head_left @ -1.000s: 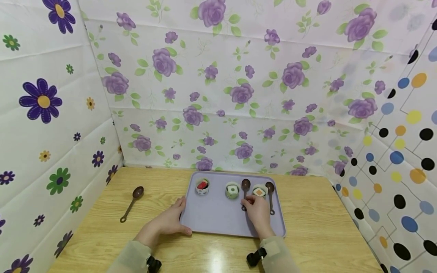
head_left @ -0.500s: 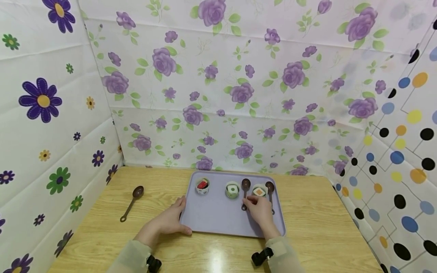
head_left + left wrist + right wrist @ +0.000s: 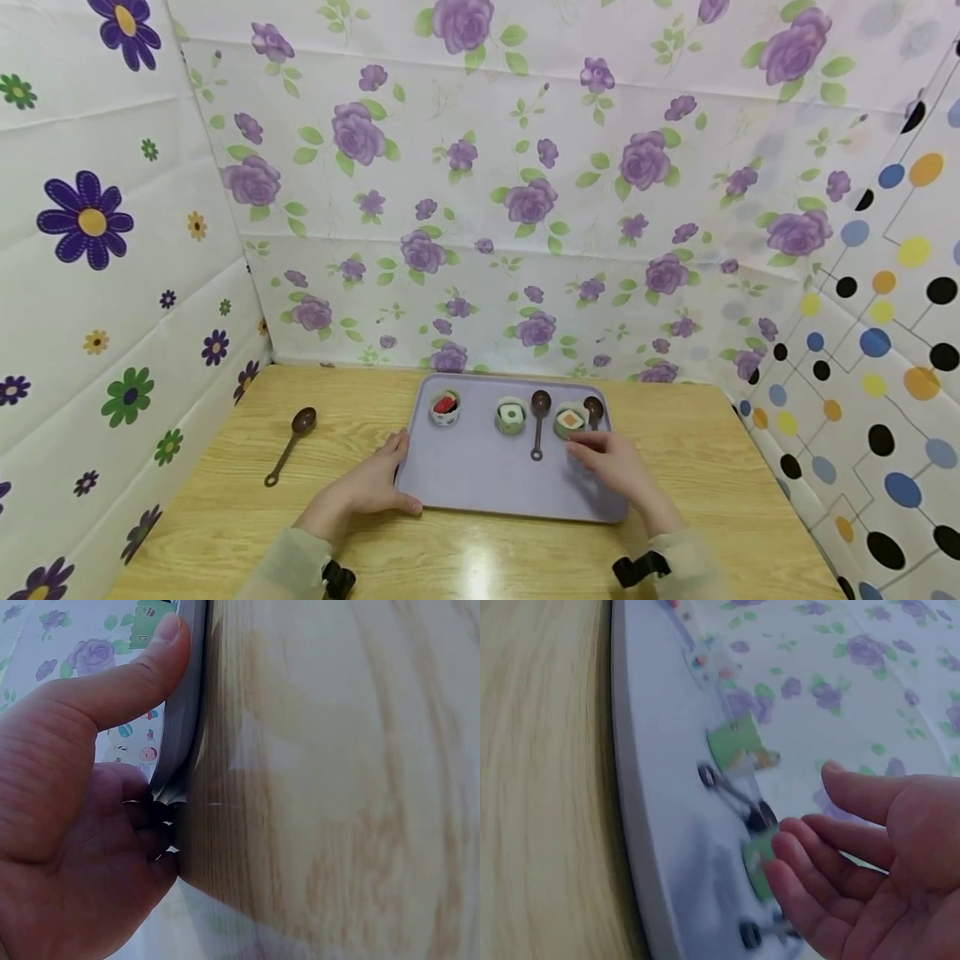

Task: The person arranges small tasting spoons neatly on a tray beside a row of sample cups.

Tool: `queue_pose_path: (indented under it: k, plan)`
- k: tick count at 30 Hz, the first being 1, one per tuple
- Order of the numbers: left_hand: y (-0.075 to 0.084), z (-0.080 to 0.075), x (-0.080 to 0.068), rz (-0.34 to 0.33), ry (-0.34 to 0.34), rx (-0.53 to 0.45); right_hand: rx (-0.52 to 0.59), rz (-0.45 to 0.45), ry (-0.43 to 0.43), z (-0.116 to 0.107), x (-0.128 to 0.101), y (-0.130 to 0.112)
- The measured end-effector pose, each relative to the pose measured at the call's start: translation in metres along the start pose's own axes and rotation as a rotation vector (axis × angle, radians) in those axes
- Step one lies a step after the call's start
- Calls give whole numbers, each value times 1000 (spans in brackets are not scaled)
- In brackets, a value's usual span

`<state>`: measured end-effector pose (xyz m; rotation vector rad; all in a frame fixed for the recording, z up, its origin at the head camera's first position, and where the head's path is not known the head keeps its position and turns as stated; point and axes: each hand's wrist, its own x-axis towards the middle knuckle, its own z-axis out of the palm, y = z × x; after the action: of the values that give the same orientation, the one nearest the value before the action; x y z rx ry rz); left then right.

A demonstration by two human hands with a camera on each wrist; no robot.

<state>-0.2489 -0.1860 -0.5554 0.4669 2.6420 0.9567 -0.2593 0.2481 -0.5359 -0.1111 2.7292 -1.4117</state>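
Observation:
My left hand holds the near left corner of a lavender tray, thumb at the front edge and fingers along the left side. In the left wrist view, that thumb lies over the tray's rim. Between two small green cups on the tray lies a brown spoon. My right hand hovers to the right of it with nothing in its fingers, just in front of the right green cup. A second brown spoon lies beyond that cup, its handle hidden behind my hand.
The other green cup holds a white piece with a green dot. At the tray's back left is a patterned cup with a red and black piece. Another brown spoon lies on the wooden table, left of the tray.
My right hand has let go of the handle of the spoon between the green cups and moved to the right. The spoon stays on the tray, and the left hand keeps its place.

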Motion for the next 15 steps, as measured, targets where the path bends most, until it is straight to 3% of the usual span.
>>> queue_pose_path:
  k: [6, 15]
  plan:
    - [1, 0, -2, -2, 0, 3, -124, -54, 14, -37, -6, 28]
    - [1, 0, -2, 3, 6, 0, -279, -209, -210, -63, -15, 62]
